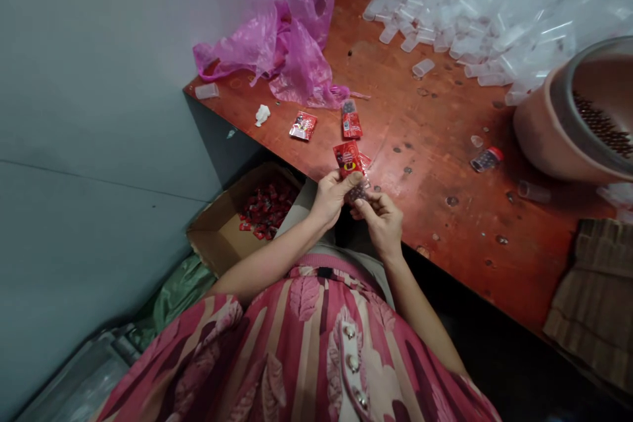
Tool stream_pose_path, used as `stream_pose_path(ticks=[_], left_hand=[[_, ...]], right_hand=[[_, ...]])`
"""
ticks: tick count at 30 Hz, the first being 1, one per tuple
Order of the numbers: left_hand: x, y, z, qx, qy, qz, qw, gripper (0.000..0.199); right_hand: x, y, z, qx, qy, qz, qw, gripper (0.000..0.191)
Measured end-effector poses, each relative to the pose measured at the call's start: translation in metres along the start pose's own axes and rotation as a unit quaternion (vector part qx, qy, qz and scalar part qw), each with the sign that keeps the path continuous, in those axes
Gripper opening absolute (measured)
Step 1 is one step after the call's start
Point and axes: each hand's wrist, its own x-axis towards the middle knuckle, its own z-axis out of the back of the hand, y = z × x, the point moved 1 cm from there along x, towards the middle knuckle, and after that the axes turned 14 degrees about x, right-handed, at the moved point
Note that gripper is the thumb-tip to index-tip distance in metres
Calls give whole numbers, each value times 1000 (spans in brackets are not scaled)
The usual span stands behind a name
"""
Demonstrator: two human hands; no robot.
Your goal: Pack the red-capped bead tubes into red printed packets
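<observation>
A red packet and a clear tube of dark balls are held together in two bare hands just over the near edge of a worn red tabletop. The packet is pinched under the thumb of the left hand; the tube's lower end is gripped between thumb and fingers of the right hand. The packet's long axis is tilted slightly left of straight ahead, its printed end pointed away from the body — whether it is wrapped around the tube or merely laid against it cannot be told. At right, a pinkish bucket is partly filled with reddish-brown beads, and a red-capped tube, also filled with dark balls, is seen lying near it. Clear tubes are heaped along the far side. Below the table's left edge, small red packets are piled in an open cardboard box. Beyond the hands, a flat red sachet and a red-sleeved tube are laid near a crumpled pink bag.
</observation>
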Motion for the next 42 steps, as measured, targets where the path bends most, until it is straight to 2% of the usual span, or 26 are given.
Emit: stream_pose_path(ticks=[3, 8, 10, 14, 18, 19, 21, 23, 25, 27, 29, 31, 33, 35, 37, 39, 42], left_hand=[[0, 0, 1, 23, -4, 9, 1000, 33], [-5, 1, 1, 26, 133, 63, 989, 39], [-7, 4, 2, 21, 165, 78, 983, 40], [-9, 4, 6, 6, 149, 77, 986, 34], [-17, -2, 18, 1, 146, 97, 985, 33], [-20, -2, 24, 1, 132, 96, 987, 33], [-25, -1, 42, -8, 60, 78, 995, 33], [-32, 2, 65, -14, -60, 47, 997, 34], [-38, 7, 90, 32, -175, 24, 984, 38], [-41, 9, 106, 127, -252, -15, 959, 47], [-38, 5, 108, 266, -266, -100, 921, 55], [-26, -3, 94, 435, -205, -211, 851, 52], [-6, -9, 71, 569, -126, -301, 755, 46], [17, -10, 48, 654, -72, -321, 681, 45], [37, -7, 32, 710, -53, -310, 631, 41], [49, -1, 25, 733, -53, -297, 609, 34], [56, 6, 25, 726, -73, -291, 619, 26]], right_hand=[[-2, 1, 1, -33, -9, 22, 999, 23], [-3, 5, 0, 29, -36, 4, 999, 21], [0, 5, 1, 44, -36, 0, 998, 21], [8, 3, 1, 73, -1, -16, 997, 24], [16, -1, -10, 81, 45, -38, 995, 30], [18, -2, -15, 79, 55, -42, 994, 31], [20, -3, -23, 73, 78, -57, 993, 35], [22, -3, -27, 63, 93, -71, 991, 39], [23, -2, -23, 48, 85, -70, 993, 37], [24, 0, -14, 31, 64, -55, 996, 32], [24, 1, -5, 15, 53, -43, 998, 27], [23, 1, 1, 1, 50, -40, 998, 25], [22, 2, 3, -13, 50, -41, 998, 24], [20, 4, 3, -23, 54, -41, 997, 24], [17, 7, 4, -30, 53, -38, 997, 24], [16, 12, 6, -33, 45, -39, 998, 23], [19, 15, 12, -37, 32, -45, 998, 24]])
